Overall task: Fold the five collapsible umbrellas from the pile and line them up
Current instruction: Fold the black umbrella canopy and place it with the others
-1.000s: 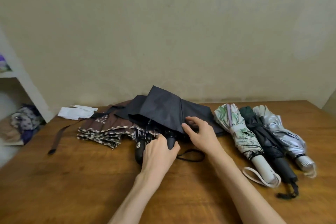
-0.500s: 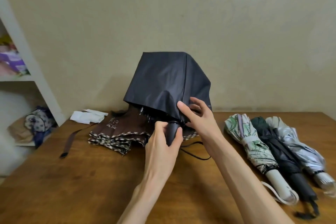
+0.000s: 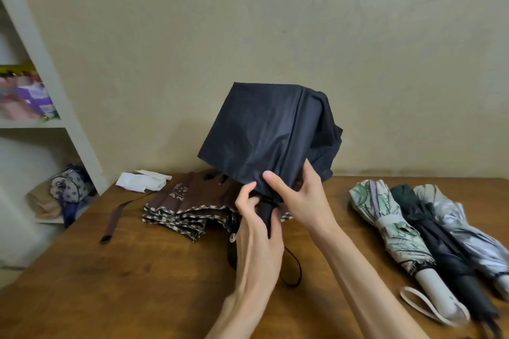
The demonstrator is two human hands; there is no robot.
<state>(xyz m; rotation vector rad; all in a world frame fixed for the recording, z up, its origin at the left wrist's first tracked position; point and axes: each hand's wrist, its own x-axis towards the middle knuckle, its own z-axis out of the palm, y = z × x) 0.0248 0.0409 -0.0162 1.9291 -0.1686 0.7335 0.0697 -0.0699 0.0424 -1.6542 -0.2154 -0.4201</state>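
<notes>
- Plainly, the dark umbrella [image 3: 264, 140] was held upright over the table [image 3: 137, 283], canopy loose
- Its handle [image 3: 265, 216] was gripped by the left hand [image 3: 256, 237]; the canopy hem was pinched by the right hand [image 3: 300, 201]
- Fabric could be caught on ribs or bunched if gathered hastily
- The brown umbrella [image 3: 192, 201] just behind could be knocked

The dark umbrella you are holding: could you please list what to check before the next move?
1. Grip of left hand on the handle: ok.
2. Pinch of right hand on the dark umbrella canopy edge: ok.
3. Canopy pleats gathered neatly: not ok, fabric hangs loose.
4. Its closing strap found: cannot tell.
5. Bare table left of the floral umbrella for lining up: ok.
</notes>
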